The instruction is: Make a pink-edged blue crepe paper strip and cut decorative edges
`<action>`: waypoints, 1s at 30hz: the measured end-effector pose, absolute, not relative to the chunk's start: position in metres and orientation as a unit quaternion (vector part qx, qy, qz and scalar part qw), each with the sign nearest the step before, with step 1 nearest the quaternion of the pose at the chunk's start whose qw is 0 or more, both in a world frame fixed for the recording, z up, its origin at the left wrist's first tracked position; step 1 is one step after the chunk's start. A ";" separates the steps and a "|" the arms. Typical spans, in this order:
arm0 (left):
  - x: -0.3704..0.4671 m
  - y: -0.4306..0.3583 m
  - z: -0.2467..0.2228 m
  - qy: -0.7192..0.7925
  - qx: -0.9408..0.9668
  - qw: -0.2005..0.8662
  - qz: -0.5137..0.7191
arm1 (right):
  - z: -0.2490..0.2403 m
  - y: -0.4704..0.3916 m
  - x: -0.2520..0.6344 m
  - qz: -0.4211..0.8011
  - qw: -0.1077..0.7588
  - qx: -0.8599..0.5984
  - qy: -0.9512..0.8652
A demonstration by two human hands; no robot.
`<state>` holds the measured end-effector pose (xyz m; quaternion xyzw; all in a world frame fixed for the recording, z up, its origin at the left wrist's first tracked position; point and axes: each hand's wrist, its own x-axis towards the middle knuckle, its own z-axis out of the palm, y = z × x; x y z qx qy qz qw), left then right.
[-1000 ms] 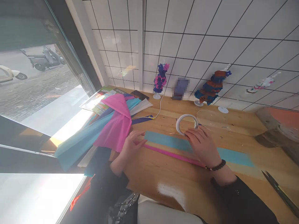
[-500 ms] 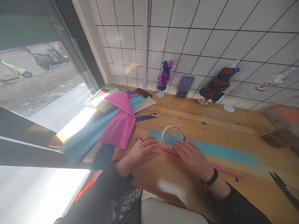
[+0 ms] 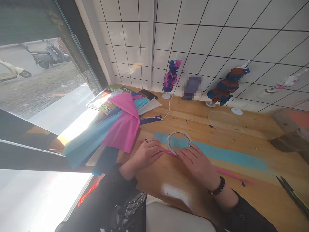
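In my right hand [image 3: 199, 166] is a roll of white tape [image 3: 178, 132], standing tilted on its edge. My thumb and fingers grip its near right side. A narrow pink paper strip [image 3: 230, 174] lies along the table and runs under that hand to the roll. My left hand [image 3: 146, 156] is closed at the strip's left end, with thumb and fingertips pinched together on it. Behind the roll lies a wide light-blue paper strip [image 3: 231, 155], flat on the wood.
Pink, blue and white sheets [image 3: 123, 129] lie piled at the left over magazines [image 3: 98, 101]. A dark phone [image 3: 147, 94] is behind them. Paper-flower stands [image 3: 170, 77] line the tiled wall. Scissors [image 3: 291, 191] lie at the right edge. A window is on the left.
My left thumb and fingertips have come together on the pink strip's left end. The tape roll has tipped slightly in my right hand, which stays in about the same place.
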<state>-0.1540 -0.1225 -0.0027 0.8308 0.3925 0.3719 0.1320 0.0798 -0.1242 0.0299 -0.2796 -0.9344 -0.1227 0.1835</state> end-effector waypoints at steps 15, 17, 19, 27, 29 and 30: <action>-0.172 -0.113 0.003 0.473 0.762 0.209 0.390 | 0.046 -0.144 0.095 -0.012 0.205 -0.408 -0.890; -0.174 -0.112 0.004 0.494 0.748 0.219 0.386 | 0.050 -0.143 0.098 0.036 0.202 -0.443 -0.873; -0.175 -0.110 0.004 0.520 0.731 0.223 0.382 | 0.054 -0.140 0.102 0.076 0.209 -0.467 -0.856; -0.174 -0.104 -0.002 0.590 0.704 0.186 0.349 | 0.048 -0.123 0.122 -0.038 0.116 -0.453 -0.883; -0.174 -0.101 -0.006 0.594 0.707 0.175 0.342 | 0.043 -0.121 0.122 -0.105 0.065 -0.434 -0.892; -0.174 -0.099 -0.009 0.596 0.707 0.167 0.341 | 0.042 -0.121 0.121 -0.125 0.040 -0.426 -0.895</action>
